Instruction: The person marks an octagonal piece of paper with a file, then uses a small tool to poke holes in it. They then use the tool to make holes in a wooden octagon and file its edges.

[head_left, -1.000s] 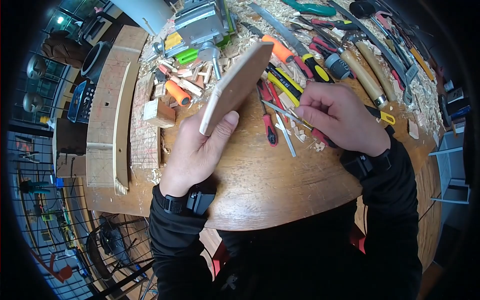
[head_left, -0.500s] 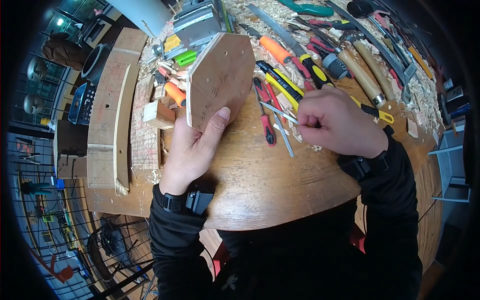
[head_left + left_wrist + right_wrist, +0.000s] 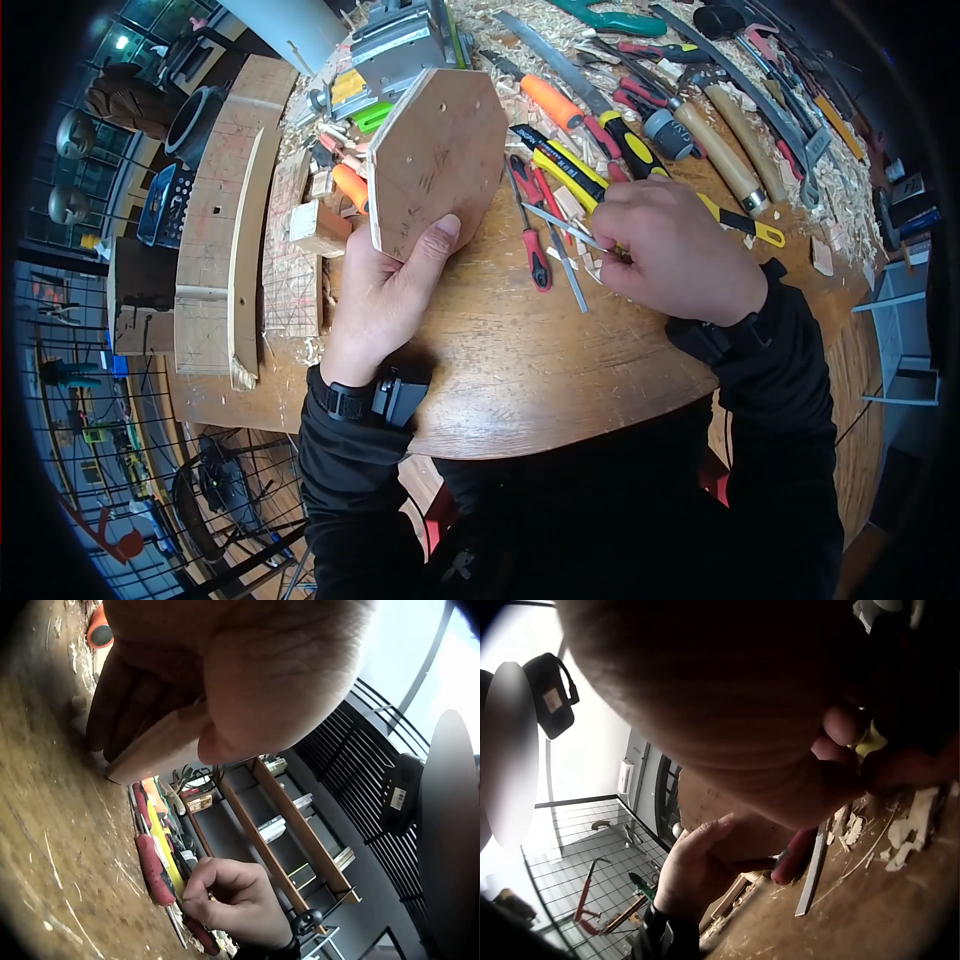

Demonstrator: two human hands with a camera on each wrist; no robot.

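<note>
My left hand [image 3: 380, 290] grips an octagonal wooden board [image 3: 440, 160] by its lower edge, with the thumb on the near face. The board stands tilted up over the table, its broad face with small holes and dark marks towards me. My right hand [image 3: 685, 250] is curled round a slim, pointed metal tool [image 3: 560, 224], its tip towards the board and its grip end hidden in the fist. Just left of that hand lie a red-and-black handled tool [image 3: 536, 262], a thin metal strip [image 3: 567, 270] and a yellow utility knife [image 3: 565, 170].
Wood shavings, files and an orange-handled tool [image 3: 550, 102] cover the back of the table. A metal vise [image 3: 395, 45] stands behind the board. On the left lie a wooden block [image 3: 320, 228], a curved wooden strip [image 3: 243, 260] and a long plank [image 3: 205, 240].
The board has turned from nearly edge-on to show its broad face, moving slightly left. My right hand has rolled over, fingers curled in, with the slim tool still in it.
</note>
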